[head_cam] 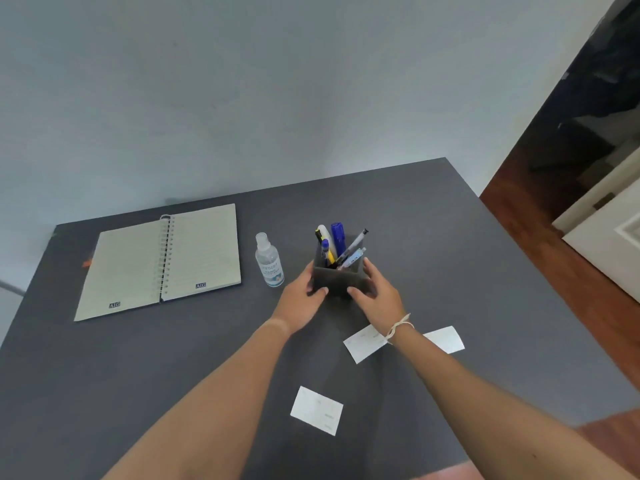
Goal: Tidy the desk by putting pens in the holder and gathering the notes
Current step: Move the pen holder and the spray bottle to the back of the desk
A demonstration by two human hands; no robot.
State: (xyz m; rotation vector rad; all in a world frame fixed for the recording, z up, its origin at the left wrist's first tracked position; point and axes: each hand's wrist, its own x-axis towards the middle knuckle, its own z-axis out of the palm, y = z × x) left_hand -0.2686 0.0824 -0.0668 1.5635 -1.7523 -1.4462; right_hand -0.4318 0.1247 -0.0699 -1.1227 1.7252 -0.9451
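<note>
Two hands framed the dark square pen holder (341, 280), which stood on the grey desk (138, 393) just right of a clear sanitizer bottle (269, 261). The holder looked rigid and light, top-heavy with pens (337, 245) leaning out, so it was best gripped low on opposite walls and kept upright. The left hand (299, 301) pressed its left wall with thumb across the front; the right hand (375, 294) mirrored it, fingers curled narrowly around the box. Three paper notes were thin, limp and likely to slide: one (317, 410) near the front edge, one (363, 342) partly under the right wrist, one (446, 338) beyond it. Each note would probably lift best from an edge.
</note>
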